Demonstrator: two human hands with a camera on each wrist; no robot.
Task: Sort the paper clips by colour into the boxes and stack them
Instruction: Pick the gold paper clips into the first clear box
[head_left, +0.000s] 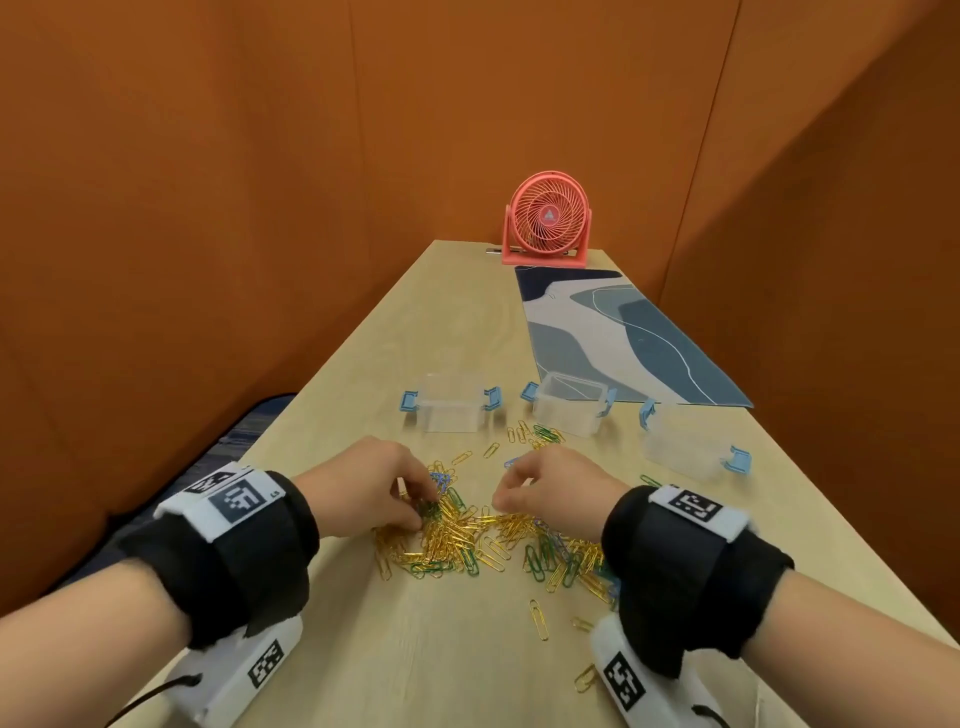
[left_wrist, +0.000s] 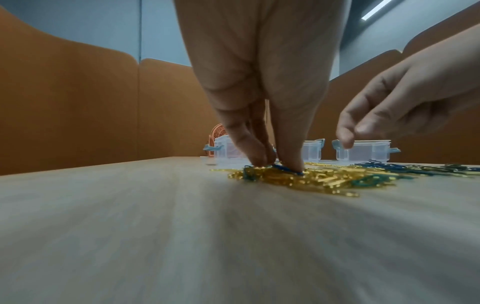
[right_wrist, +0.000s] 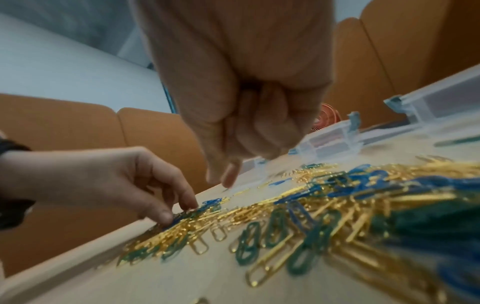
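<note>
A pile of gold, green and blue paper clips (head_left: 467, 535) is spread over the wooden table (head_left: 415, 649) between my hands. My left hand (head_left: 423, 506) is lowered onto the pile's left part. Its thumb and fingertips (left_wrist: 288, 162) pinch a blue paper clip (left_wrist: 285, 169) that lies on the heap. My right hand (head_left: 501, 493) hovers just above the pile with curled fingers. Its thumb and forefinger tips (right_wrist: 226, 174) meet, and no clip shows between them. Three clear boxes with blue latches stand open behind the pile: left (head_left: 451, 410), middle (head_left: 569, 405) and right (head_left: 685, 449).
A pink desk fan (head_left: 545, 223) stands at the table's far end, behind a blue patterned mat (head_left: 623, 338). Orange partition walls close in both sides. Stray clips (head_left: 539, 618) lie near me, and others (head_left: 540, 434) in front of the middle box.
</note>
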